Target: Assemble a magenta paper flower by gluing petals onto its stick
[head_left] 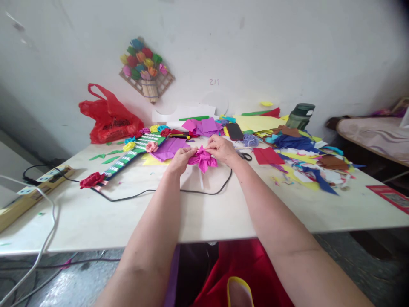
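Above the middle of the table I hold a magenta paper flower (203, 160) between both hands. My left hand (182, 160) pinches its left side with closed fingers. Thumb and fingers of my right hand (221, 149) are pressed together on its upper right petals. A pale thin strip or stem (201, 179) hangs below the flower. Purple paper sheets (166, 149) lie just left of my left hand. Close to my right hand are black-handled scissors (245, 156), partly hidden, and a dark phone (234, 131).
A green-and-white striped craft piece (134, 153) with paper flowers lies at left, near a red plastic bag (110, 117). Paper scraps (306, 157) and a green bottle (300, 116) are at right. A black cable (128, 198) crosses the table (96, 226). A power strip (41, 187) sits at far left.
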### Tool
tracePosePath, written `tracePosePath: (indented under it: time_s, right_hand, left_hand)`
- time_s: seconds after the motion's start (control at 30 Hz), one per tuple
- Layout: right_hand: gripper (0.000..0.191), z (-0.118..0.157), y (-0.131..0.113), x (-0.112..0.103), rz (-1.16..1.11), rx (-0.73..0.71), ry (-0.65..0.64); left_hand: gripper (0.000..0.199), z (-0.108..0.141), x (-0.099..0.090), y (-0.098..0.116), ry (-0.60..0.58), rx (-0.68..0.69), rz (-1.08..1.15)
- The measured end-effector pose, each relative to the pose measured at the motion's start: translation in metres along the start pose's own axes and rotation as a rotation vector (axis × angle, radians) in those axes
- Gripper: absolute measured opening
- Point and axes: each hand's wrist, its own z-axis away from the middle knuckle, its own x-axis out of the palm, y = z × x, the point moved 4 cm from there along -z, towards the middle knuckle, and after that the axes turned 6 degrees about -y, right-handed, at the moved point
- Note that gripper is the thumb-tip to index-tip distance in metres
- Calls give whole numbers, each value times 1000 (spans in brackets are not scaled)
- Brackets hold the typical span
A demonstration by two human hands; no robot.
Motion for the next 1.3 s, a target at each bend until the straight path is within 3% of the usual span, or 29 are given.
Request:
tracePosePath:
  time_s: [0.33, 0.67, 1.07, 1.3]
  right_hand:
    - [20, -2, 10, 5, -86, -45, -116]
    - [23, 0, 12, 1, 1, -21, -224]
    - [22, 2, -13, -8, 169, -48, -119]
    - [23, 0, -2, -4, 77, -26, -98]
  left_hand:
    - [39, -1, -1, 2, -19, 29, -99]
    - [40, 0, 3, 3, -47, 29, -149]
    - [33, 0, -1, 2, -9, 28, -72]
    - [29, 2, 0, 3, -9, -18, 36]
